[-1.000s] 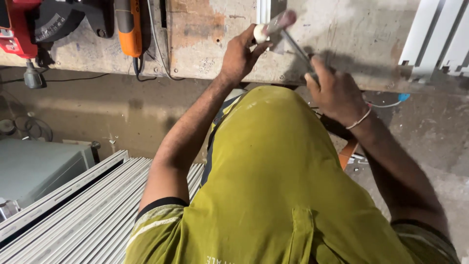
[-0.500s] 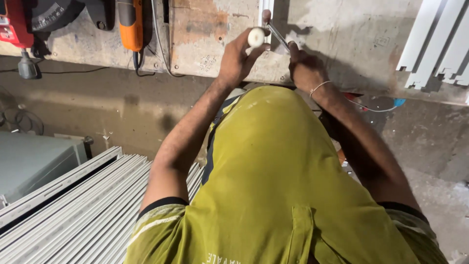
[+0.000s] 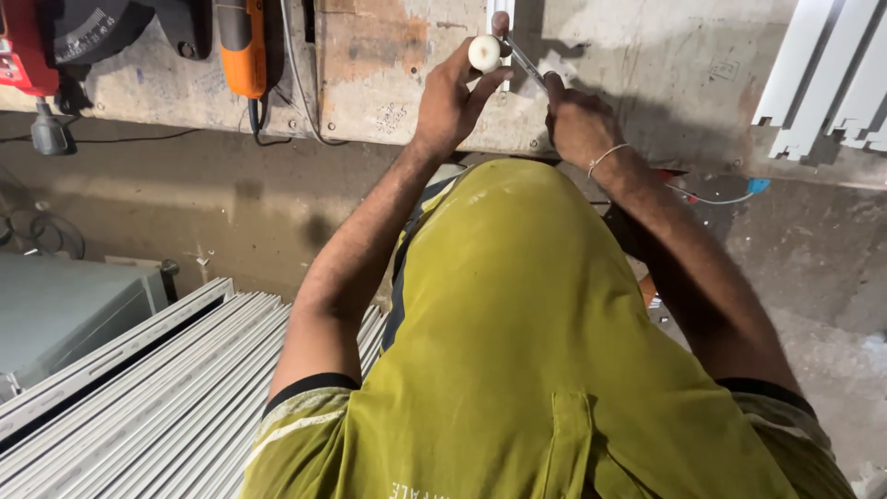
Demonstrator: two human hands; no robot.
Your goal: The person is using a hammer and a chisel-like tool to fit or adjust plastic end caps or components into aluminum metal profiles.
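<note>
My left hand (image 3: 450, 100) is raised over the worn workbench (image 3: 388, 83) and pinches a small round white knob (image 3: 483, 53) between thumb and fingers. My right hand (image 3: 577, 120) grips a thin metal tool (image 3: 524, 61) whose tip points up-left and touches the knob. A thin bracelet circles my right wrist. Just behind the knob stands a narrow white profile piece (image 3: 500, 18). My yellow-green shirt fills the lower middle of the view.
An orange power tool (image 3: 242, 46) and a red-and-black machine (image 3: 37, 46) sit on the bench at left. White profile lengths (image 3: 832, 83) lean at upper right. A stack of grey-white profiles (image 3: 157, 397) lies lower left beside a grey box (image 3: 55, 314).
Both hands moved closer together over the bench. The tool, earlier held apart from the knob, now has its tip at the knob. The view shifted slightly.
</note>
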